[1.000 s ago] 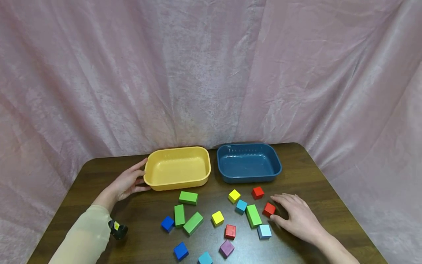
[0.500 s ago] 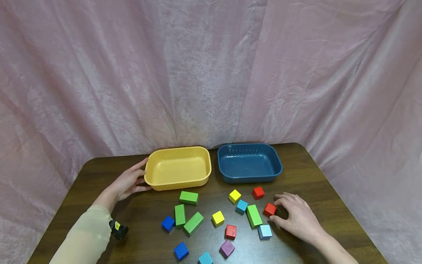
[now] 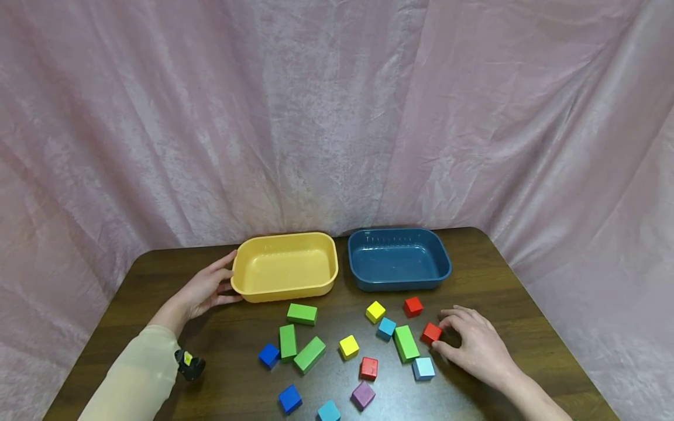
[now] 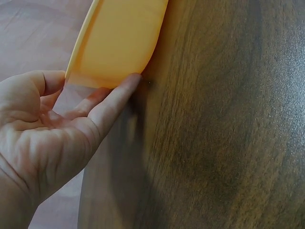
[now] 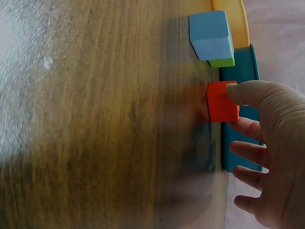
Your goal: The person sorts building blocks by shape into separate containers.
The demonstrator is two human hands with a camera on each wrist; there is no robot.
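Note:
My left hand [image 3: 202, 292] lies at the left end of a yellow plastic bin [image 3: 284, 295]. In the left wrist view, its fairly straight fingers [image 4: 114, 102] touch the bin's end wall, with the thumb by the rim. On the right side of the table, my right hand [image 3: 476, 348] has its thumb and index finger on opposite sides of a red cube [image 3: 430, 333]. The right wrist view has the thumb against this red cube [image 5: 221, 102] and the index fingertip partly behind it; the other fingers are spread loosely. The cube sits on the table.
A dark blue bin [image 3: 400, 286] stands right of the yellow one. Several loose blocks lie in front, among them a light blue cube [image 3: 423, 368], a green block [image 3: 406, 344], another red cube [image 3: 413, 307] and a purple cube [image 3: 363, 396]. A pink curtain [image 3: 337, 117] hangs behind.
My right index finger has drawn in slightly toward the red cube, narrowing the space between it and the thumb. The left hand, bins and other blocks stay where they were.

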